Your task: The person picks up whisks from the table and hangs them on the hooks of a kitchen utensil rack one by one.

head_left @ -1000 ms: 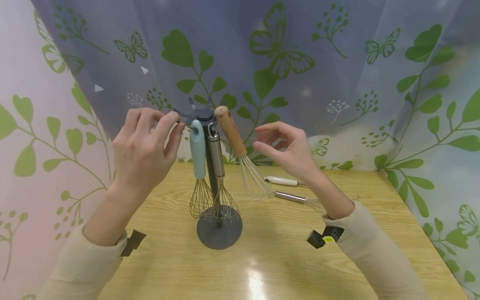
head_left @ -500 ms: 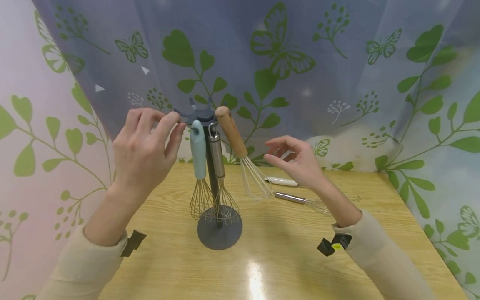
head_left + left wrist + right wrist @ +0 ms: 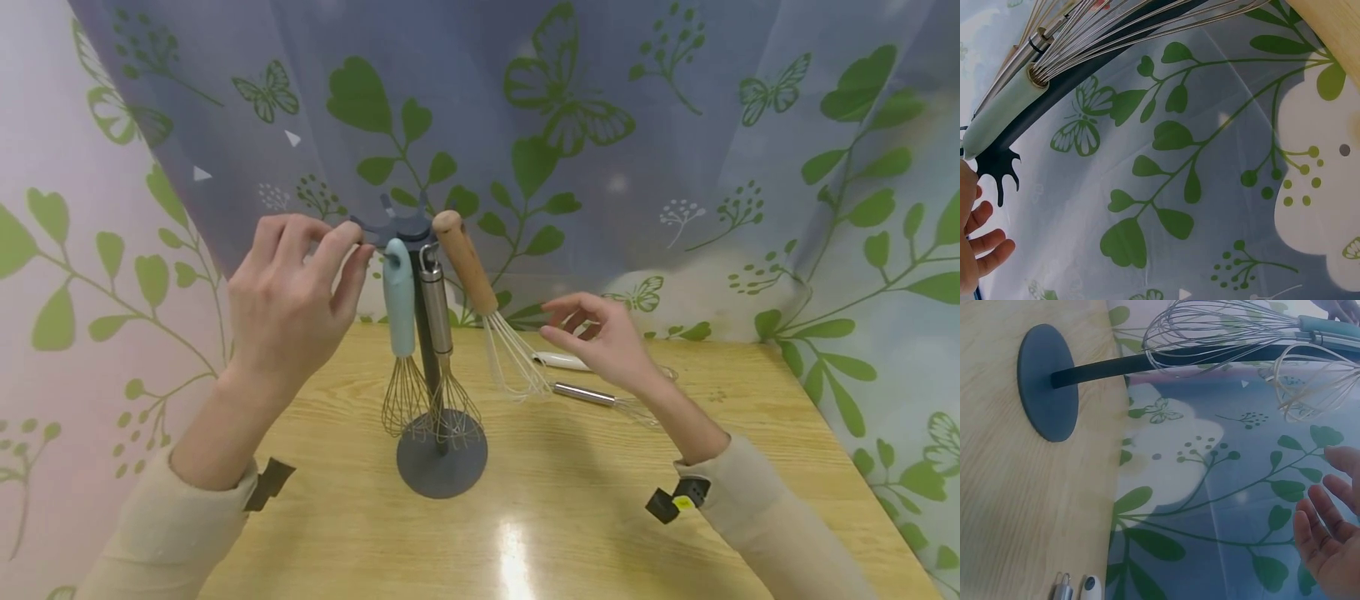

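Note:
A dark grey stand (image 3: 442, 467) with a hooked top stands upright on the table. From it hang a whisk with a light blue handle (image 3: 399, 300), a whisk with a steel handle (image 3: 436, 308) and a tilted whisk with a wooden handle (image 3: 467, 265). My left hand (image 3: 292, 292) pinches the end of a hook of the stand, just left of the blue handle; in the left wrist view its fingers (image 3: 991, 250) show at the lower left edge. Loosely curled and holding nothing, my right hand (image 3: 603, 342) hovers right of the wooden-handled whisk.
Two more whisks lie on the table (image 3: 570, 525) at the back right: one white-handled (image 3: 561, 361), partly behind my right hand, and one steel-handled (image 3: 585, 393). A curtain (image 3: 465, 83) printed with leaves and butterflies hangs behind the table.
My right hand has moved right and down, away from the wooden-handled whisk. The left hand keeps its place at the stand, and the hanging whisks look almost unmoved.

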`<state>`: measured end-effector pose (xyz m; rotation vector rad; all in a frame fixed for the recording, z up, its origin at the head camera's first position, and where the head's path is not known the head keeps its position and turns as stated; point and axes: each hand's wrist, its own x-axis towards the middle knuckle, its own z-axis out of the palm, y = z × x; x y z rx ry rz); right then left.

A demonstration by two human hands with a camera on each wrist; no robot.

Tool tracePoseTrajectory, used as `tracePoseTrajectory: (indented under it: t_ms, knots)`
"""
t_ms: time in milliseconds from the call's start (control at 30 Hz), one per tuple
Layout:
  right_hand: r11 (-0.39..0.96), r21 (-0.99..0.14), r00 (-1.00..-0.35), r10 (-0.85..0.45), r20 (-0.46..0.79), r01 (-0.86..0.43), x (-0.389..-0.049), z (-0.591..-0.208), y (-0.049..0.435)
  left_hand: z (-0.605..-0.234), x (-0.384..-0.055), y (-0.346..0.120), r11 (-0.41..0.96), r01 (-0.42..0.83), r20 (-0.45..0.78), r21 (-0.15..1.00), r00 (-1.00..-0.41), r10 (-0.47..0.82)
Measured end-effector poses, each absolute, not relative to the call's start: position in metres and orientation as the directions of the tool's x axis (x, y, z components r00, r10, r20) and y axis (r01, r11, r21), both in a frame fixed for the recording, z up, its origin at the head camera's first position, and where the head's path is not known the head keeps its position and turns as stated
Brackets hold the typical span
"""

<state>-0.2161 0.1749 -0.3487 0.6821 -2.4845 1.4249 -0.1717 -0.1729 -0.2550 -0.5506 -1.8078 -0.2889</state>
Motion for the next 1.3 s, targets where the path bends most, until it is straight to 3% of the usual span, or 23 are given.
tracePoseTrajectory:
  t_ms: [500, 967, 1300]
  knots:
    - [0.481, -0.755, -0.892, -0.313, 0.327, -0.446, -0.220, -0.368, 0.188, -0.254, -0.172, -0.172, 0.853, 0.514, 0.950, -0.091, -0.212, 0.229]
    - [0.549, -0.754, -0.921, -0.335, 0.197, -0.361, -0.232, -0.392, 0.204, -0.255, -0.173, -0.173, 0.854, 0.511, 0.951, -0.096, -0.206, 0.231]
    - [0.593, -0.709, -0.912, -0.367, 0.186, -0.383, -0.243, -0.409, 0.216, -0.254, -0.173, -0.174, 0.857, 0.506, 0.954, -0.101, -0.196, 0.228]
